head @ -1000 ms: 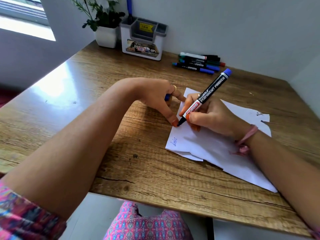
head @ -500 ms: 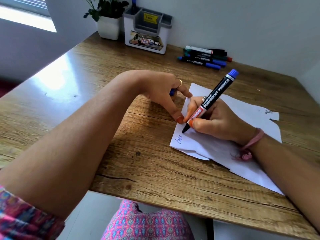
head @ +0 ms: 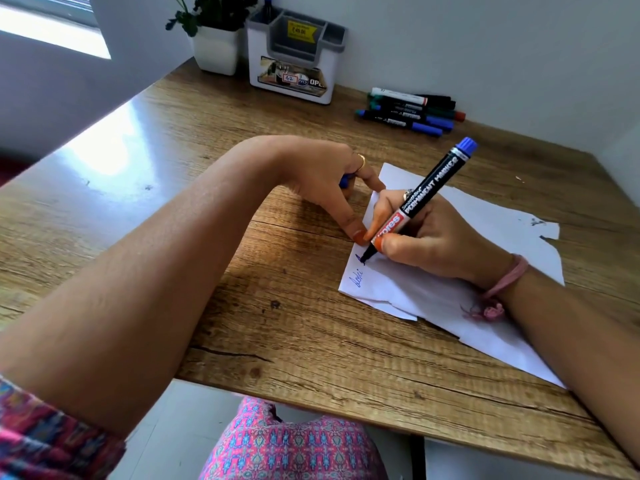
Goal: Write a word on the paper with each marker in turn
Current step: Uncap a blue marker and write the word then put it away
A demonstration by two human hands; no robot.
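Gripping a black permanent marker with a blue end (head: 420,202) between thumb and fingers, the right hand (head: 429,237) rests on a torn-edged white sheet of paper (head: 485,230), the tip touching the sheet near its left edge beside a fresh blue stroke. Just nearer along that edge sits a small blue handwritten word (head: 356,277). The left hand (head: 325,178) has its fingers curled around a small blue cap (head: 344,182), with one fingertip pressed down at the paper's left edge, touching the right hand's fingers. The paper lies on the right half of the wood-grain worktop (head: 173,209), its near corner reaching almost to the front edge. The worktop's left half is bare and glossy. Far back, well apart from the hands, a row of capped markers (head: 408,110) lies against the wall, with a white and grey desk organiser (head: 294,57) and a white plant pot (head: 214,50) to their left.
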